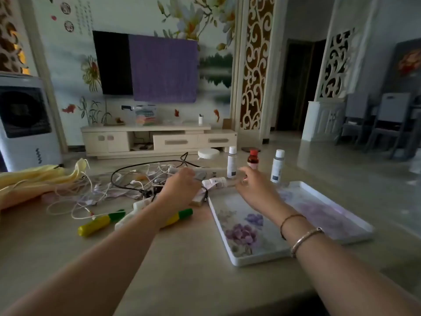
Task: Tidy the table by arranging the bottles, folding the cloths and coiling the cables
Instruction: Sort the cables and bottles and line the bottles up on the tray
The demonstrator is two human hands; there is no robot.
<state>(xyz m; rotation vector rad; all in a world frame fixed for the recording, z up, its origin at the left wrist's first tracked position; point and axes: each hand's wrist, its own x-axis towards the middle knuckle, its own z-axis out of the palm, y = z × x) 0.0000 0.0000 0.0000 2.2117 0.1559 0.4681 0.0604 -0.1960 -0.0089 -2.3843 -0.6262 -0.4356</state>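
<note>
Table: broad beige tabletop [193, 265].
Tray: white rectangular floral tray [241, 226], right.
Cloth: yellow crumpled cloth [34, 181], far left.
Cables: tangled white and black cables [127, 181], centre.
Bottles: white-capped clear bottle [232, 162], brown red-capped bottle [253, 158], second white-capped bottle [278, 165] upright beyond the tray.
Left hand [180, 185]: over the cables, fingers curled; grip unclear.
Right hand [255, 185]: fingers loosely apart, empty.

Both forearms bare, no sleeves. Right wrist: thin dark cord bracelet [291, 221] w/ a thicker metal bangle [306, 239] just behind it, at 5 o'clock. Left wrist: nothing worn.
</note>
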